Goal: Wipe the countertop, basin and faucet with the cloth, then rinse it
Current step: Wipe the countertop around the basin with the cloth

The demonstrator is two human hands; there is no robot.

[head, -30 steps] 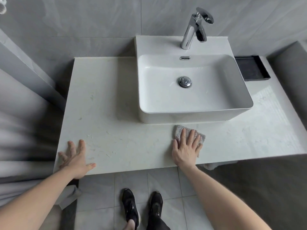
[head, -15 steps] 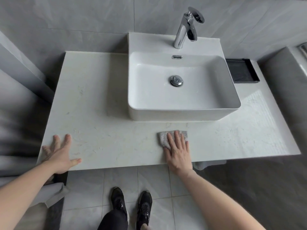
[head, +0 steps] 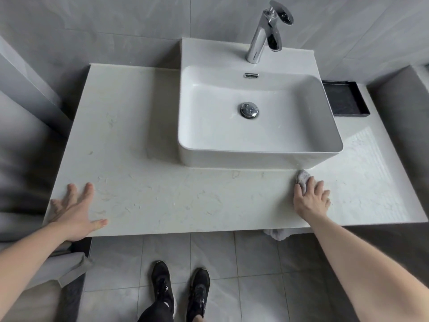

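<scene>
The cloth (head: pixel 303 177) lies bunched on the desk (head: pixel 162 194) under the right hand (head: pixel 312 201), poking out ahead of the fingers (head: pixel 320 185), just beside the near right corner of the basin (head: pixel 255 135); whether it touches the basin wall is hard to tell. The right hand presses it down with its fingers laid fairly flat over it, slightly curved, not clearly curled round it. The cloth is a small wad with no clear long axis. The left hand (head: pixel 74 210) is well apart, at the desk's near left corner, fingers spread and flat on the surface, holding nothing and apparently bracing. The right hand is therefore the working one. The front strip of the desk runs left to right between the basin wall and the near edge, so a further stroke would likely follow that line, with the basin wall bounding it on the far side. To the right, open desk leads back toward a black tray (head: pixel 343 98) beside the basin. The faucet (head: pixel 262 31) stands at the basin's back, seemingly not yet reached.
</scene>
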